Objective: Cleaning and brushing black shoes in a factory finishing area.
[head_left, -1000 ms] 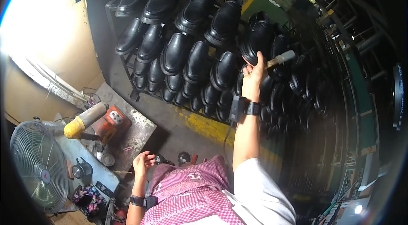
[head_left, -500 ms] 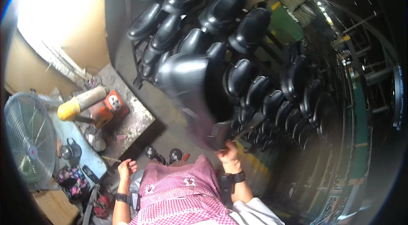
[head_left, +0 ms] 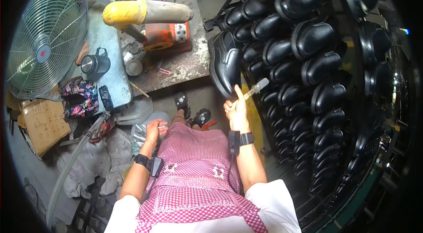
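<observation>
Right hand (head_left: 237,110) grips tool (head_left: 260,85) and, by one end, shoe (head_left: 227,68), leaving most exposed; left of shoe, left hand (head_left: 154,131) is empty.

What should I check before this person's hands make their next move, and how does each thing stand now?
1. Shoe gripped: ok. The right hand holds a black shoe by its lower end in the picture.
2. Tool secured: ok. A pale-ended tool is in that same hand.
3. Left hand free: ok. The left hand appears to hold nothing.
4. Shoe clear of the racked shoes: cannot tell. They look close, but one view hides the gap.
5. Bench uncluttered: not ok. An orange machine stands on it.
6. Fan switched off: cannot tell.
</observation>
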A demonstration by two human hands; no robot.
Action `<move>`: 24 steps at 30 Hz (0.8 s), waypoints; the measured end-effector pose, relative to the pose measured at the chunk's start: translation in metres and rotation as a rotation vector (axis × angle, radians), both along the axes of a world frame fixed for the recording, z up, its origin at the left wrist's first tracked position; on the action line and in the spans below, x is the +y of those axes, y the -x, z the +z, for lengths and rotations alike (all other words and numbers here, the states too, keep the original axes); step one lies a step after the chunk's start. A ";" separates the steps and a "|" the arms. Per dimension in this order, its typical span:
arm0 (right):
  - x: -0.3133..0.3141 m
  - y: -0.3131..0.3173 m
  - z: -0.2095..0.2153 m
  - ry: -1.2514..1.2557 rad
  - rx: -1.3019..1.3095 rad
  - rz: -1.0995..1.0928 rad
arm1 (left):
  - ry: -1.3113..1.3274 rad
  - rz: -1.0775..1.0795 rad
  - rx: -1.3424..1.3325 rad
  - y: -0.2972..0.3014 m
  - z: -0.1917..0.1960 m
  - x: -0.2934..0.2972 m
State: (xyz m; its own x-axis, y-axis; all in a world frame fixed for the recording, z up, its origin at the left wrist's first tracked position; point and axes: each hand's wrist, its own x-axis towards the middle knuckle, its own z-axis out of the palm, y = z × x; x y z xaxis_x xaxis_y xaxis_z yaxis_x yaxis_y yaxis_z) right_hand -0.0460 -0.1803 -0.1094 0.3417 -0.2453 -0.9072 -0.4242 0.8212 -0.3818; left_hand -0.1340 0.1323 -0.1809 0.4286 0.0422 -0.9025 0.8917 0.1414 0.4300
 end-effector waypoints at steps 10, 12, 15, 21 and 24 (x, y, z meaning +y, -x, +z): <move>0.036 -0.104 -0.042 -0.030 -0.054 0.064 | -0.142 0.208 0.152 0.043 -0.020 0.058; 0.047 -0.122 -0.034 -0.070 -0.069 0.066 | -0.148 0.226 0.154 0.045 -0.022 0.060; 0.054 -0.140 -0.036 -0.108 -0.105 0.057 | -0.124 0.263 0.158 0.039 -0.024 0.055; 0.055 -0.163 -0.044 -0.212 -0.146 0.067 | -0.087 0.249 0.167 0.025 -0.028 0.047; 0.057 -0.166 -0.042 -0.255 -0.157 0.094 | -0.092 0.258 0.162 0.019 -0.027 0.047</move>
